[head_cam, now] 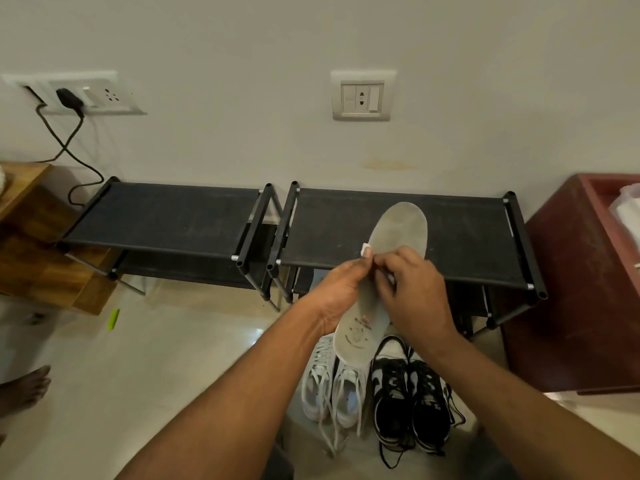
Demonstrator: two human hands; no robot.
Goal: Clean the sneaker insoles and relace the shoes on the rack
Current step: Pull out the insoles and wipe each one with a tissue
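Above the front rail of the right shoe rack (467, 237), in the head view, the grey insole (394, 233) is held in the air. Its toe points over the rack's top shelf and its printed heel hangs out in front of the rack.

The left hand (341, 292) grips the insole at its middle, with the fingers curled round the edge. The right hand (412, 292) meets it there, fingertips bunched and pinching what looks like a small white wipe (366, 250) against the insole. Only slivers of the wipe show, so I cannot tell how much of it lies under the fingers.

On the floor in front of the rack, below the heel of the insole, stand the white sneakers (332, 386) and the black-and-white sneakers (408, 400). Their laces lie loose and trail away from the rack.

Several things could go wrong from here:
- **Flexing:** Both hands are crowded at the waist of the insole, so neither the toe nor the heel is backed. A hard rub would probably fold the insole rather than clean it.
- **Slipping:** The wipe is small, and a long stroke could pull it out of the pinch.
- **Dropping:** If the left hand shifts while the right presses, the insole may fall among the shoes and laces in front of the rack and pick up dirt again.
- **Missed areas:** The parts hidden under the fingers may go unwiped.
- **Dirty shelf:** The rack's top shelf looks dusty, so an insole laid there damp would likely get dirty again.
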